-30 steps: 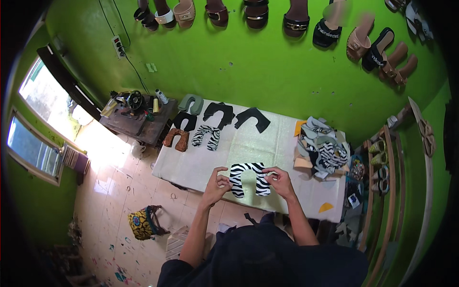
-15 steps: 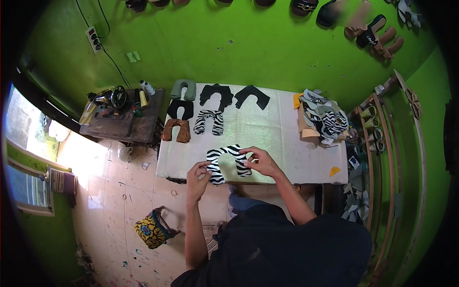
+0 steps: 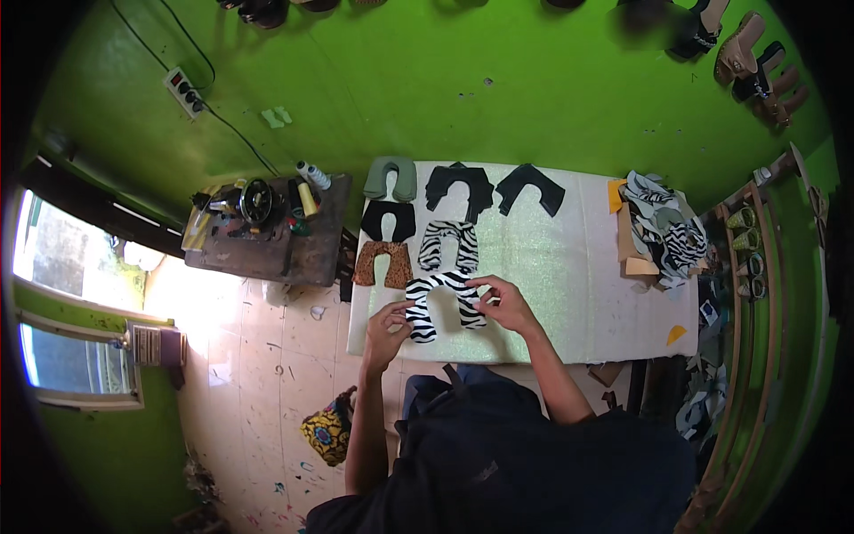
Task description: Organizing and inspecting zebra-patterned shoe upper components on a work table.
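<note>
Hands meet over a zebra-striped U-shaped piece (image 3: 442,304) at the near edge of the pale worktable (image 3: 569,294): the left hand (image 3: 389,322) pinches its left leg, the right hand (image 3: 503,303) grips its right leg. Just beyond it lie a second zebra piece (image 3: 447,246), a leopard-print piece (image 3: 382,263), a green piece (image 3: 390,178) and three black pieces (image 3: 458,189). A heap of fabric cut-outs (image 3: 663,233) sits on cardboard at the table's right end. Left of the table, a dark side table (image 3: 267,254) carries thread cones (image 3: 311,182) and tools.

Zebra-striped U-shaped cutout (image 3: 442,301); flat on pale table, arch up, just below matching zebra piece.
</note>
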### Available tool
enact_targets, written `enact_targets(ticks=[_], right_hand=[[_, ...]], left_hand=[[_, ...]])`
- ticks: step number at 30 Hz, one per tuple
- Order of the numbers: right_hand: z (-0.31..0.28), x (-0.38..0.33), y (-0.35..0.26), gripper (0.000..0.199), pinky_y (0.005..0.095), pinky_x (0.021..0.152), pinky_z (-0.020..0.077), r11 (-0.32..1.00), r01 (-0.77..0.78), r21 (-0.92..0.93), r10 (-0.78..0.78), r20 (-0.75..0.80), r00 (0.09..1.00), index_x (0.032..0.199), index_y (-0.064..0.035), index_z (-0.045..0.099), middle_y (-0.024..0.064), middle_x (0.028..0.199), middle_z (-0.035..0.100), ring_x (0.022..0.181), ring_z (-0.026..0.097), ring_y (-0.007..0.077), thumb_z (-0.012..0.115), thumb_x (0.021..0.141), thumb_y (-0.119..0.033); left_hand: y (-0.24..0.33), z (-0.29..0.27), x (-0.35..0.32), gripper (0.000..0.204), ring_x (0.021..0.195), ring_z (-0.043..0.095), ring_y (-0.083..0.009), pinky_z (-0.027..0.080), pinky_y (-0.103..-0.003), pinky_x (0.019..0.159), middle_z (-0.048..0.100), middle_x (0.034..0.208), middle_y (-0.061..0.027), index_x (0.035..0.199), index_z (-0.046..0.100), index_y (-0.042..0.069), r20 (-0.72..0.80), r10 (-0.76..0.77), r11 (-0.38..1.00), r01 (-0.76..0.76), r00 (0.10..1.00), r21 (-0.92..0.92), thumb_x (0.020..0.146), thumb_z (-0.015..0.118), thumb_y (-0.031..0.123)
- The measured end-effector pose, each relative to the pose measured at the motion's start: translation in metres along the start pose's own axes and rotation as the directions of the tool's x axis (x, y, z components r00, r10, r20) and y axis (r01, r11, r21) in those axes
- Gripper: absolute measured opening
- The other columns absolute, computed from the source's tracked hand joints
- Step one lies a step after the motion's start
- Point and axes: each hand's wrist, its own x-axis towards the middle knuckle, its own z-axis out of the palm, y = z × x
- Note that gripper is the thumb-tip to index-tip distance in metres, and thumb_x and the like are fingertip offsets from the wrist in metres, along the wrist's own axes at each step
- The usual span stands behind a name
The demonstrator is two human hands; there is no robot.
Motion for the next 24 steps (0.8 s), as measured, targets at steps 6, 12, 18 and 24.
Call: enact_targets(ticks=[6,12,18,24], right_hand=[[0.011,0.022,0.006,0.044,0.0234,0.069,0.049,0.997,-0.07,0.014,0.071,-0.14,0.988,0.12,-0.0076,0.065,0.0029,0.11,0.066,0.072,0.056,0.0065,0.069,0.078,0.007],[0.025,0.029,-0.001,0.042,0.0246,0.07,0.0516,0.984,-0.172,-0.057,0.15,-0.277,0.949,0.119,-0.007,0.066,0.0053,0.109,0.066,0.076,0.061,0.0087,0.069,0.079,0.006],[0.037,0.044,-0.003,0.044,0.026,0.072,0.0539,0.973,-0.22,-0.063,0.172,-0.436,0.883,0.119,-0.0063,0.065,0.0065,0.114,0.065,0.077,0.061,0.0114,0.069,0.078,0.007],[0.035,0.072,0.002,0.05,0.028,0.071,0.0548,0.969,-0.214,-0.124,0.145,-0.416,0.898,0.121,-0.0064,0.064,0.0103,0.119,0.062,0.079,0.063,0.0154,0.064,0.074,0.012]], left_hand=[[-0.009,-0.026,0.06,0.045,0.077,0.058,-0.0061,0.047,-0.021,0.076,0.062,0.094,-0.0041,0.12,0.065,0.002,0.15,0.047,0.994,-0.06,0.988,0.086,0.077,0.065,-0.007],[0.002,-0.037,0.109,0.043,0.078,0.057,-0.0054,0.047,-0.02,0.074,0.06,0.092,-0.0003,0.122,0.064,0.003,0.321,-0.005,0.997,-0.022,0.947,0.079,0.08,0.065,-0.007],[-0.014,-0.045,0.152,0.041,0.078,0.056,-0.0043,0.046,-0.02,0.071,0.06,0.094,-0.001,0.123,0.064,0.003,0.464,-0.038,0.999,0.036,0.885,0.014,0.083,0.067,-0.004],[-0.022,-0.045,0.182,0.035,0.078,0.059,-0.0065,0.049,-0.022,0.071,0.065,0.093,-0.0029,0.118,0.066,0.004,0.452,-0.053,0.998,0.031,0.891,0.057,0.084,0.067,-0.003]])
